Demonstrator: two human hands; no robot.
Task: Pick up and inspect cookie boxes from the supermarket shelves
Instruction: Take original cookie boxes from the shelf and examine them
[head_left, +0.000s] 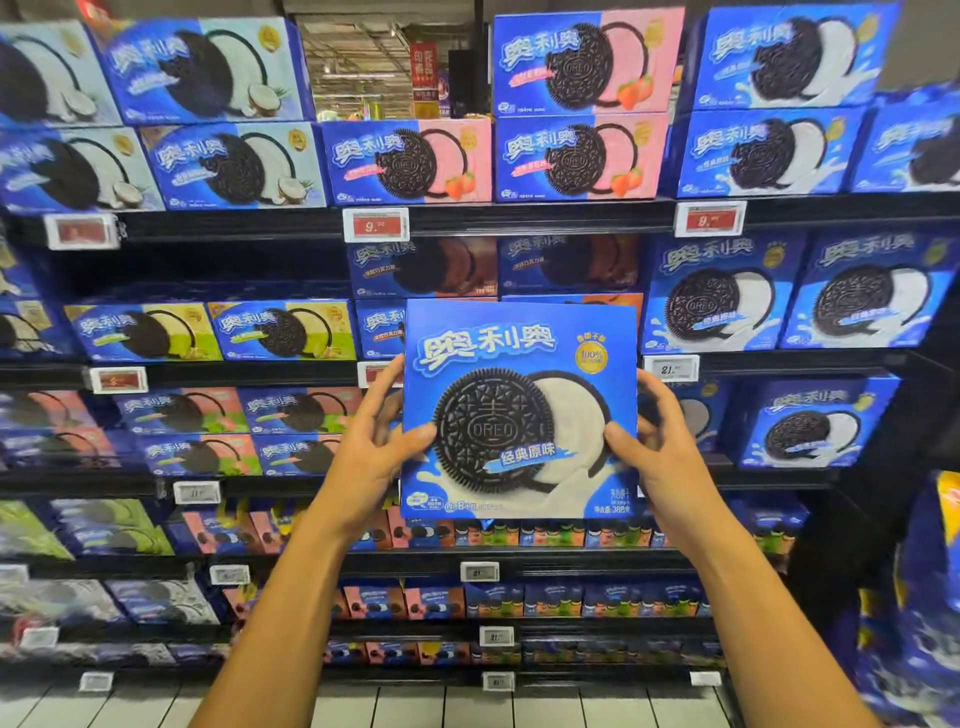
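Head view has us holding a big blue cookie box (519, 410) right in the middle of the frame, front face toward us, upright and in front of the shelves (519, 213). Our left hand (374, 457) grips its left edge, thumb pressed on the front and fingers curled round behind. Our right hand (660, 452) does the same on the right edge. Upper middle of the frame has pink strawberry boxes (576, 156) over a red price tag (375, 225). More blue boxes (717, 296) sit at right, green ones (283, 330) at left.
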